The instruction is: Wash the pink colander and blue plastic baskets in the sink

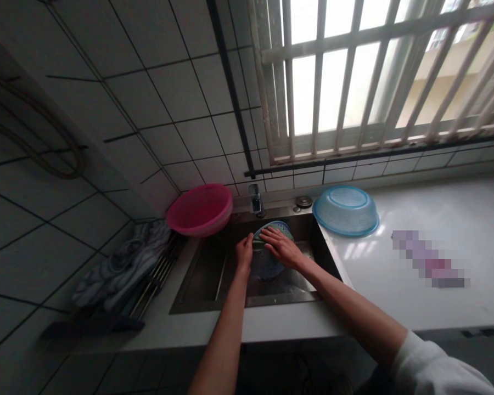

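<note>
In the sink, a blue plastic basket with holes (267, 267) is tilted up. My left hand (244, 253) is closed on its left rim, thumb at the edge. My right hand (283, 247) lies across the basket's upper part with fingers stretched out. Under those fingers is a green cloth or sponge (287, 229), partly covered by the hand; its exact kind is unclear. The metal sink (189, 285) surrounds both hands, and a faucet (255, 198) stands behind them.
A pink basin (203, 211) leans at the sink's back left. On the right counter (411, 203) sits an upturned blue translucent basin (346, 211), with a blurred-out item (430, 260) farther right. A rack with striped cloth (119, 269) stands left. A drain stopper (303, 202) lies behind the sink.
</note>
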### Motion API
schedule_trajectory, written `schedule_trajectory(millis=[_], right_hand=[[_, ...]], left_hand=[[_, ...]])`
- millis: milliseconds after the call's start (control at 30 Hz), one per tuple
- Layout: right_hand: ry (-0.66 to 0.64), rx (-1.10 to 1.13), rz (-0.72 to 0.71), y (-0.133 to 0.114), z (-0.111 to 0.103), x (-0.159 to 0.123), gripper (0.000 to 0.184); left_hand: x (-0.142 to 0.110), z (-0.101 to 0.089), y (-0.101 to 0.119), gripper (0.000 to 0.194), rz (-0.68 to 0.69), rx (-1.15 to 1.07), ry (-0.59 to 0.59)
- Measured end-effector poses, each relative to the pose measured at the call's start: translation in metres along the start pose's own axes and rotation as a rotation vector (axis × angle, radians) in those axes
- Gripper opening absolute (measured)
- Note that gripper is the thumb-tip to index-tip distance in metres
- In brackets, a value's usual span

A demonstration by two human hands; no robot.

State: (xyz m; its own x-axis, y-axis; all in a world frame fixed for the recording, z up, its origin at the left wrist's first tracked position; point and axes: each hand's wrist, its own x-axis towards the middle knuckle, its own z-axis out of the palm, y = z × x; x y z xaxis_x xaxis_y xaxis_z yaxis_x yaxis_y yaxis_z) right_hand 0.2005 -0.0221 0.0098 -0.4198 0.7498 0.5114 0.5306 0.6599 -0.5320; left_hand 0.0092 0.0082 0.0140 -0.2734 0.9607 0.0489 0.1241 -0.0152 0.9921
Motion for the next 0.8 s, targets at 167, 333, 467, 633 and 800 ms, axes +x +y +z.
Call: schedule_trajectory(millis=[167, 333, 467, 633, 800], right_hand=[[0.130, 0.069, 0.234, 0.034, -0.008, -0.003, 0.055], [0.103, -0.037, 0.187, 0.021, -0.002, -0.002, 0.055], [-0.029, -0.106, -0.077, -0.008, 0.004, 0.000, 0.054], [0.036, -0.070, 0.028, 0.010, -0.006, 0.000, 0.053], [0.121, -0.057, 0.240, 0.025, -0.011, -0.002, 0.054]], left_hand=[[-0.002, 0.002, -0.001, 0.074, -0.078, -0.058, -0.017], [-0.003, 0.005, 0.001, 0.075, -0.090, -0.122, -0.070], [-0.007, 0.006, 0.006, 0.071, -0.064, -0.173, -0.058], [-0.010, 0.005, 0.010, 0.073, -0.166, -0.225, -0.071], [-0.007, 0.004, 0.006, 0.072, -0.148, -0.199, -0.096]])
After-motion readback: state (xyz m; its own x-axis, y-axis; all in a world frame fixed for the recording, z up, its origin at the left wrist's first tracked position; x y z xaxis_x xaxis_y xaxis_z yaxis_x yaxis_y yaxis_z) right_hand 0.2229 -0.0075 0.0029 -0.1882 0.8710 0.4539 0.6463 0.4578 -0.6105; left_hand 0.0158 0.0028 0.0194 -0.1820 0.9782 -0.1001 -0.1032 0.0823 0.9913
